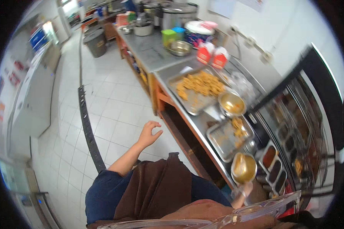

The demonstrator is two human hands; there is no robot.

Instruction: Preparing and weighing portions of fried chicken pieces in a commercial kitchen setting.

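My left hand (149, 134) hangs over the tiled floor beside the counter, holding nothing, its fingers curved and the thumb apart. At the near end of the counter my right hand (245, 189) is closed at the lower rim of a round metal bowl (252, 170); the hand is blurred and its fingers are partly hidden. Golden-brown stuff and a pale streak show inside this bowl. Just beyond it lies a metal tray (218, 139) with a few fried pieces (237, 128). A second metal bowl (232, 104) sits between that tray and a larger tray (174, 81) heaped with fried pieces (202, 84).
Small metal containers (273, 168), one with red sauce, stand right of my right hand. A dark-framed glass cabinet (309, 114) rises on the right. Red-and-white cartons (219, 58) and a clear plastic bag (242, 86) lie behind the trays. A grey bin (95, 42) stands on the floor.
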